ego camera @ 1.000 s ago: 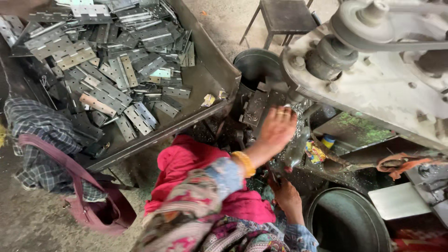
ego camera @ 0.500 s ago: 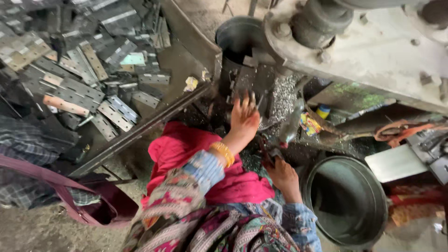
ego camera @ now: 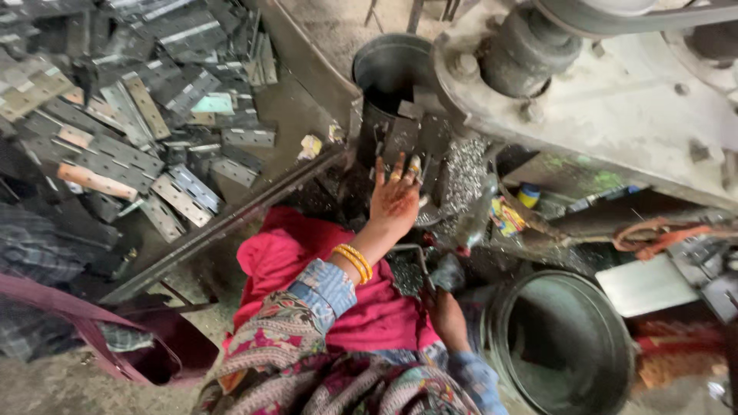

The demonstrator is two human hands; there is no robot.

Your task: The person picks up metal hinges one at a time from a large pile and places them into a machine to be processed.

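My left hand [ego camera: 396, 198], with yellow bangles at the wrist, reaches forward with its fingers spread. The fingertips touch dark metal plates [ego camera: 401, 137] standing at the front of a heavy grey machine [ego camera: 615, 107]. Nothing is closed in this hand. My right hand [ego camera: 444, 311] is lower, in shadow, at the bottom end of a thin bent metal rod [ego camera: 419, 257]. Its grip is unclear. A red cloth [ego camera: 307, 261] lies over my lap under both arms. Metal shavings [ego camera: 465, 173] are scattered right of the left hand.
A large tray [ego camera: 300, 100] on the left holds several flat hinge-like metal plates [ego camera: 123, 161]. A dark metal can [ego camera: 392, 69] stands behind the plates, and a round metal bucket [ego camera: 561, 346] sits at lower right. A maroon bag strap [ego camera: 92, 330] lies at lower left.
My left hand has moved forward and left onto the dark plates, with its fingers spreading. The view has shifted closer to the machine. The right hand stays low by the rod.
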